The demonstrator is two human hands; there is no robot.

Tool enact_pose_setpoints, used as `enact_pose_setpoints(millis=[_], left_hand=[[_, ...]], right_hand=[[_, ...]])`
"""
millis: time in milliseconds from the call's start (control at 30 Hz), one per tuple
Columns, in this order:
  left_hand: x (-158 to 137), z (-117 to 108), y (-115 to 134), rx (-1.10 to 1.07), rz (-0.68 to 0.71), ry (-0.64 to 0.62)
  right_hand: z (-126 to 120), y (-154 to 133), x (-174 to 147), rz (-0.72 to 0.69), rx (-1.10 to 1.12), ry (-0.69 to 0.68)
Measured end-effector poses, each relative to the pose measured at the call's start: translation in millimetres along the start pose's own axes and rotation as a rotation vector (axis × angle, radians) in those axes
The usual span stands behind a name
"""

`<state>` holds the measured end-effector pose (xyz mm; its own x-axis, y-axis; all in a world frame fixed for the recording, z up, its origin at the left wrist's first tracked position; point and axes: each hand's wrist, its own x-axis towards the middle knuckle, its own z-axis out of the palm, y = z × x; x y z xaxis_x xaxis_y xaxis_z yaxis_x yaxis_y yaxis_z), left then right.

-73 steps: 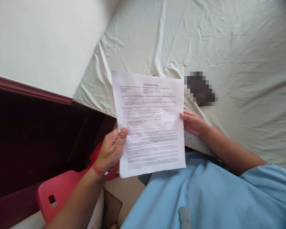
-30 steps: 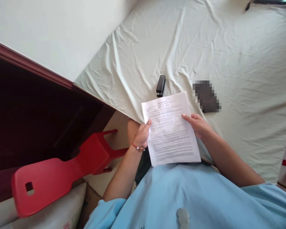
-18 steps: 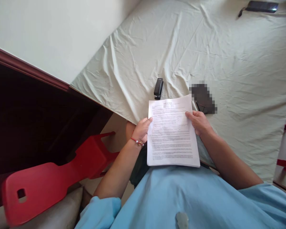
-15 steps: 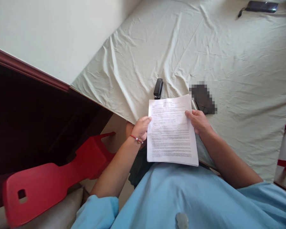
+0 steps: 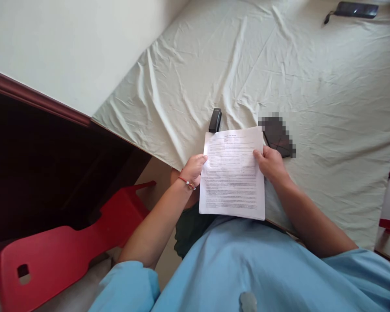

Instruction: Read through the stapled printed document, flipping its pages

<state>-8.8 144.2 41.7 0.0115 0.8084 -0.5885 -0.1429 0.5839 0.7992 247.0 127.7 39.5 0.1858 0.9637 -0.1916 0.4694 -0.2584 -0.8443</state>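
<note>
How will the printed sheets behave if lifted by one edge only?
Probably floppy: the printed sheets look thin and slightly wavy near the top, so they'd likely sag without both the left hand and right hand gripping opposite sides. Pages may slip apart, as the edges look slightly offset and I can't make out any staple.

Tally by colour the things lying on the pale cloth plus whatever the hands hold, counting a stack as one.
Black or dark: 3 (black oblong stapler; dark flat rectangular object, pixelated; dark oblong case with strap)
White: 1 (white rectangular stack of printed paper, in the left hand and right hand)
Total: 4
</note>
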Motion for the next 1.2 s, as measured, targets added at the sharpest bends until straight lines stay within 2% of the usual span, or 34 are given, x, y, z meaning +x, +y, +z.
enact_pose_setpoints(millis=[100,200,267,433,567,700,1000,1100,1200], left_hand=[[5,-1,1,0.021,-0.013,-0.009],[9,-1,1,0.036,-0.025,-0.019],[10,-1,1,0.037,-0.031,-0.027],[9,3,5,-0.013,-0.026,-0.076],[9,8,7,-0.053,-0.016,-0.06],[10,9,8,-0.059,-0.06,-0.019],[12,12,5,-0.048,-0.043,0.004],[5,13,3,-0.035,-0.014,0.031],[-10,7,-7,-0.024,0.07,0.018]], right_hand=[[-4,-7,-1,-0.219,-0.337,0.201],[-3,-24,3,-0.461,-0.434,0.277],[3,-37,12,-0.567,-0.443,0.226],[33,-60,44,-0.727,-0.467,-0.068],[52,-69,63,-0.768,-0.549,-0.202],[55,-76,69,-0.801,-0.631,-0.278],[65,-87,60,-0.744,-0.683,-0.258],[62,-85,54,-0.722,-0.642,-0.227],[52,-73,33,-0.71,-0.561,-0.163]])
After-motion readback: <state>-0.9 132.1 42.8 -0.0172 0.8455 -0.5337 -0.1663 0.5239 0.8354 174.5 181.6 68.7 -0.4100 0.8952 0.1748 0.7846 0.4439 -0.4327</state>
